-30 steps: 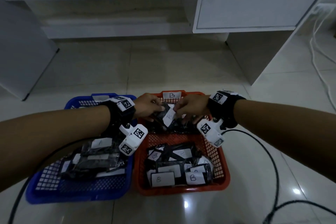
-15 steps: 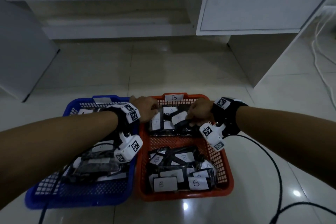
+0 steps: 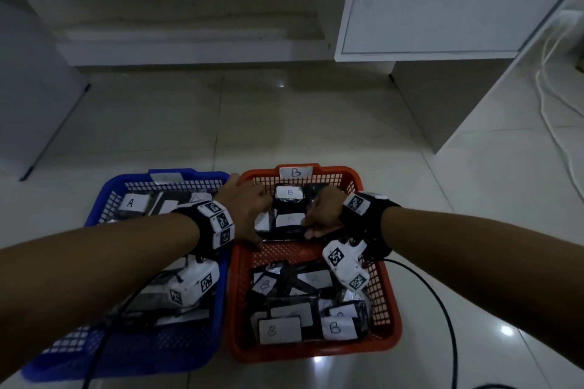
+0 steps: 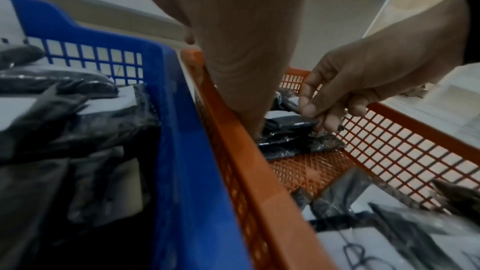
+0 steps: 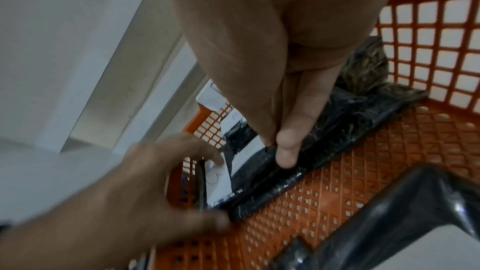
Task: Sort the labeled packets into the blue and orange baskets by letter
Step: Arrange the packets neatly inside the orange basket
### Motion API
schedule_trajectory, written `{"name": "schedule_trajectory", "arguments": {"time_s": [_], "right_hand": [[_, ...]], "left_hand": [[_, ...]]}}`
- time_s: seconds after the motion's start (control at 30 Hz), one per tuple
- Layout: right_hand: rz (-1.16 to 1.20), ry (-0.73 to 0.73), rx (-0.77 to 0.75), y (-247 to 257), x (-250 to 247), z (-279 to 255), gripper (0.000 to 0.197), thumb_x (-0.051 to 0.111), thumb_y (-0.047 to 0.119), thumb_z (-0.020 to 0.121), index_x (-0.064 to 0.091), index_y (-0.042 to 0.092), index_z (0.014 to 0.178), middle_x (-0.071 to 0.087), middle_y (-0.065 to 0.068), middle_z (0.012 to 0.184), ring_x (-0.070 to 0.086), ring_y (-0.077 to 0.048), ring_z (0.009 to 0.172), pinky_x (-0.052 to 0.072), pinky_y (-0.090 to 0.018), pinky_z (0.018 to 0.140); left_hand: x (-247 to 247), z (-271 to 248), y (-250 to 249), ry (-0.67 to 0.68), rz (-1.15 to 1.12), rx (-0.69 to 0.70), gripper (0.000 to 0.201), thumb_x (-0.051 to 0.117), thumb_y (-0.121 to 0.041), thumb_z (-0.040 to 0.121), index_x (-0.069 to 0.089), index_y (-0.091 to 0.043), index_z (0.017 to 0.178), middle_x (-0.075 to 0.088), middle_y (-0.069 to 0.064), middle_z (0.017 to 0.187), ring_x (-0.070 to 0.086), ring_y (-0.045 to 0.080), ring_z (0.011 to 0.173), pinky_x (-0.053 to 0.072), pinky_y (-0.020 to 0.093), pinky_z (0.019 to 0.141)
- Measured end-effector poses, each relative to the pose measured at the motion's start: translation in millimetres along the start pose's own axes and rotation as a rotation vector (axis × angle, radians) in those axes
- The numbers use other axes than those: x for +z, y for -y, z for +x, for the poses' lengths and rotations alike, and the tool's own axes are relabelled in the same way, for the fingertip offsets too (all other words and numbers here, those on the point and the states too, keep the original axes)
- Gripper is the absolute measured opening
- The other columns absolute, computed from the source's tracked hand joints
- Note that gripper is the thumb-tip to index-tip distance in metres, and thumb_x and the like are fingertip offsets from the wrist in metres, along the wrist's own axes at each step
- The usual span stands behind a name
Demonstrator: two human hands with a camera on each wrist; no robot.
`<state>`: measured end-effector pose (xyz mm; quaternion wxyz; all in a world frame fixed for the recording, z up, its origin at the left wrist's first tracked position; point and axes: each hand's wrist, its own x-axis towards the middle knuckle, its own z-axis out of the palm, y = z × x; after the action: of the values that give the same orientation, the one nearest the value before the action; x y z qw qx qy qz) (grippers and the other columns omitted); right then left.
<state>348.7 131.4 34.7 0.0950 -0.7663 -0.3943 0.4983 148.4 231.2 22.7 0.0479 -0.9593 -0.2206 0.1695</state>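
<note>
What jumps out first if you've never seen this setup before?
Two bright baskets sit side by side on the pale floor: a blue basket on the left holding packets marked A, and an orange basket on the right full of black packets marked B. Both hands, left hand and right hand, reach into the orange one's far end.

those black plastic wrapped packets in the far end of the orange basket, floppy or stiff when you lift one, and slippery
Probably soft rather than stiff: the black packets show crinkled, loose film. Likely slippery, since the glossy wrap glints. They seem light; the right hand handles one with just its fingers on the edge.
</note>
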Motion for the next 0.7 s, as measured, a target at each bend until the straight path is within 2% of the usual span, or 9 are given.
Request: {"name": "schedule_trajectory", "arguments": {"time_s": [0.07, 0.13, 0.2, 0.27, 0.37, 0.43, 0.53, 0.6, 0.7], "right_hand": [[-0.055, -0.026, -0.030, 4, 3, -1, 0.014, 0.073, 0.005, 0.085, 0.064, 0.010, 0.076, 0.069, 0.003, 0.054, 0.069, -0.009, 0.055, 0.059, -0.024, 0.057], [-0.217, -0.082, -0.064, 10, 6, -5, 0.015, 0.078, 0.014, 0.082, 0.065, 0.014, 0.074, 0.072, 0.001, 0.062, 0.073, -0.016, 0.065, 0.063, -0.034, 0.068], [-0.274, -0.144, -0.099, 12, 10, -6, 0.016, 0.077, 0.022, 0.082, 0.070, 0.008, 0.081, 0.075, -0.006, 0.072, 0.075, -0.023, 0.072, 0.063, -0.042, 0.072], [-0.262, -0.171, -0.147, 12, 13, -4, 0.031, 0.078, 0.035, 0.082, 0.071, 0.005, 0.088, 0.076, -0.008, 0.076, 0.074, -0.024, 0.071, 0.063, -0.042, 0.071], [-0.343, -0.142, -0.165, 12, 14, -3, 0.049, 0.088, 0.050, 0.066, 0.065, 0.016, 0.094, 0.070, -0.003, 0.094, 0.068, -0.020, 0.080, 0.061, -0.038, 0.075], [-0.443, -0.129, -0.183, 9, 15, -1, 0.052, 0.091, 0.046, 0.062, 0.062, 0.021, 0.097, 0.065, -0.003, 0.106, 0.064, -0.020, 0.089, 0.060, -0.038, 0.080], [-0.484, -0.134, -0.201, 5, 15, -1, 0.045, 0.090, 0.035, 0.067, 0.061, 0.022, 0.098, 0.061, -0.004, 0.114, 0.062, -0.024, 0.096, 0.058, -0.039, 0.085], [-0.503, -0.148, -0.195, 2, 14, -1, 0.045, 0.091, 0.036, 0.066, 0.059, 0.025, 0.096, 0.060, -0.004, 0.115, 0.062, -0.025, 0.097, 0.057, -0.039, 0.084], [-0.531, -0.160, -0.196, 0, 13, -1, 0.049, 0.090, 0.042, 0.064, 0.058, 0.027, 0.097, 0.059, -0.003, 0.114, 0.061, -0.025, 0.097, 0.057, -0.040, 0.083]], "left_hand": [[0, 4, 0, -0.018, -0.014, 0.014, 0.073, 0.071, -0.071, 0.064, 0.053, -0.031, 0.122, 0.053, -0.008, 0.120, 0.049, 0.018, 0.112, 0.028, 0.043, 0.097], [-3, 6, -1, -0.010, -0.029, -0.018, 0.074, 0.073, -0.068, 0.066, 0.050, -0.030, 0.125, 0.053, -0.006, 0.122, 0.049, 0.019, 0.112, 0.029, 0.044, 0.098], [-3, 7, -4, -0.002, -0.028, -0.048, 0.074, 0.075, -0.066, 0.066, 0.049, -0.028, 0.124, 0.053, -0.003, 0.123, 0.050, 0.021, 0.112, 0.030, 0.045, 0.100], [-2, 7, -5, 0.002, -0.066, -0.056, 0.072, 0.077, -0.061, 0.068, 0.048, -0.027, 0.125, 0.051, -0.001, 0.124, 0.049, 0.022, 0.114, 0.031, 0.045, 0.100], [-1, 8, -2, 0.002, -0.145, -0.074, 0.073, 0.081, -0.055, 0.066, 0.047, -0.028, 0.124, 0.054, -0.003, 0.122, 0.050, 0.021, 0.113, 0.031, 0.042, 0.096], [-1, 8, 1, 0.004, -0.195, -0.092, 0.071, 0.083, -0.054, 0.063, 0.047, -0.028, 0.119, 0.057, -0.005, 0.118, 0.052, 0.019, 0.110, 0.031, 0.041, 0.094], [-1, 9, 0, 0.014, -0.190, -0.113, 0.061, 0.083, -0.052, 0.066, 0.047, -0.028, 0.109, 0.057, -0.006, 0.116, 0.052, 0.018, 0.109, 0.031, 0.042, 0.096], [-2, 9, -5, 0.034, -0.141, -0.116, 0.054, 0.081, -0.052, 0.069, 0.051, -0.027, 0.106, 0.057, -0.005, 0.118, 0.052, 0.019, 0.112, 0.030, 0.044, 0.101], [-8, 11, -11, 0.035, -0.058, -0.116, 0.054, 0.078, -0.055, 0.072, 0.059, -0.024, 0.112, 0.054, -0.002, 0.122, 0.048, 0.022, 0.118, 0.027, 0.046, 0.106]]}}
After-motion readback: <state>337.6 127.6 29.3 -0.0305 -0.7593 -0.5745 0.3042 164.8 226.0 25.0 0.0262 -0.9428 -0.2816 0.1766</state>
